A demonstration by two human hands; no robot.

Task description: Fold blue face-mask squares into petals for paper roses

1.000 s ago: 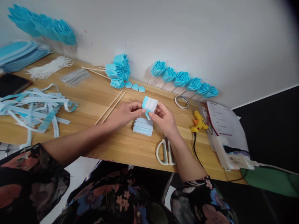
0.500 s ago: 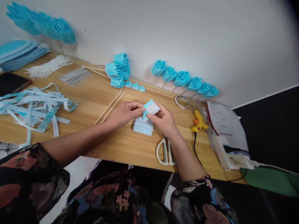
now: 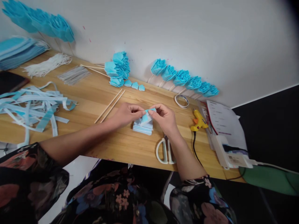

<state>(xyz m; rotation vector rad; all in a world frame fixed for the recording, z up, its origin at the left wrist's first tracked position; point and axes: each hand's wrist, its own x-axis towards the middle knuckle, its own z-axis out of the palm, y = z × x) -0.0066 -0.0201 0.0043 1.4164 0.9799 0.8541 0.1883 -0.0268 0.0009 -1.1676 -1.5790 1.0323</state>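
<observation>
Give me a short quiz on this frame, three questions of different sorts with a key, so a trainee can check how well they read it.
1. What do the left hand and the right hand hold between them?
A) a roll of tape
B) a blue-and-white piece of fabric
C) a wooden stick

2. True or false: seen in this view, the glue gun lies farther right than the scissors.

3. How many small blue pieces lie in the row beside the bunch of blue flowers?

Key: 1: B. 2: True. 3: Three.
</observation>
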